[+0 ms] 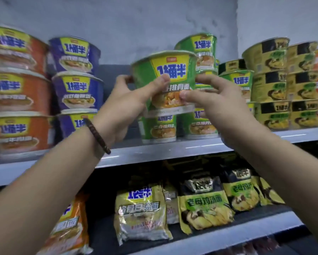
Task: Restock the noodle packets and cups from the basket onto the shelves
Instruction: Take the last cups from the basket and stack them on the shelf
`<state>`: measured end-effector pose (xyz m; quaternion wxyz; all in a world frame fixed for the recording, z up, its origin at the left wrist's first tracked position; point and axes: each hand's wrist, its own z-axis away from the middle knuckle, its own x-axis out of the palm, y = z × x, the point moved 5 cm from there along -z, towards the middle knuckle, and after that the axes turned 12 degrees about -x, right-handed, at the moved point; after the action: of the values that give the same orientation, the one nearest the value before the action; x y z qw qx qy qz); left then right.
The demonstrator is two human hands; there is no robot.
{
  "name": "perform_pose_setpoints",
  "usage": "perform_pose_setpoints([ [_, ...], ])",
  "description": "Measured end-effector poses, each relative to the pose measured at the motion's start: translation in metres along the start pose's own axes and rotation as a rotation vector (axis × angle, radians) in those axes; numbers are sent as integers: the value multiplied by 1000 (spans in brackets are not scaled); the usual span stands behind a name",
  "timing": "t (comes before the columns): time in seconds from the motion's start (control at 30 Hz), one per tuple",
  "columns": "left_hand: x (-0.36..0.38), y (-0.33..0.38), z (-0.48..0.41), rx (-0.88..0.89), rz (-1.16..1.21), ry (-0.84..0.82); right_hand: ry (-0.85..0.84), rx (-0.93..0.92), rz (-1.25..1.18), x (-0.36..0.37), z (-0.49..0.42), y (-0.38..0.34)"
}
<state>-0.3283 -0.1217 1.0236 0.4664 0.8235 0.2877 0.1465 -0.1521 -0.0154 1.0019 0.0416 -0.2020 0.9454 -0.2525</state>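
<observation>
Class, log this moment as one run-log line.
step: shelving | held: green noodle cup | left hand: gripping cup | right hand: gripping cup | position: above green cup stack on upper shelf | released: no

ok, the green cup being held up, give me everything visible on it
The green noodle cup is a tapered tub, wider at its pale rim, in glossy shrink wrap. A yellow panel bears blue lettering, with a noodle picture below. It is upright, tilted slightly, held in front of the upper shelf above a lone green cup standing there. The left hand grips its left side, thumb across the front; the right hand pinches the lower right.
</observation>
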Motion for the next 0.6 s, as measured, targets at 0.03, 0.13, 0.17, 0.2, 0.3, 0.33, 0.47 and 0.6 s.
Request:
perform_pose_setpoints([
  [0.03,-10,4,-13,26,-12,17,-4,17,-3,11,-12,1],
  [0.13,-32,11,-49,52,-41,31,38,51,60,38,-46,13],
  [0.17,-36,10,-61,45,-54,29,60,57,101,44,-55,18],
  [0.2,-37,8,-70,30,-66,24,71,64,137,49,-63,23],
  [0.3,-37,-7,-99,-22,-88,14,48,115,193,59,-80,33],
  [0.33,-36,-12,-104,-33,-107,14,41,130,213,61,-83,35],
  [0.47,-33,-30,-118,-80,-180,43,-31,136,341,67,-91,47],
  [0.6,-32,-38,-132,-72,-211,-10,-125,121,442,72,-85,46],
])
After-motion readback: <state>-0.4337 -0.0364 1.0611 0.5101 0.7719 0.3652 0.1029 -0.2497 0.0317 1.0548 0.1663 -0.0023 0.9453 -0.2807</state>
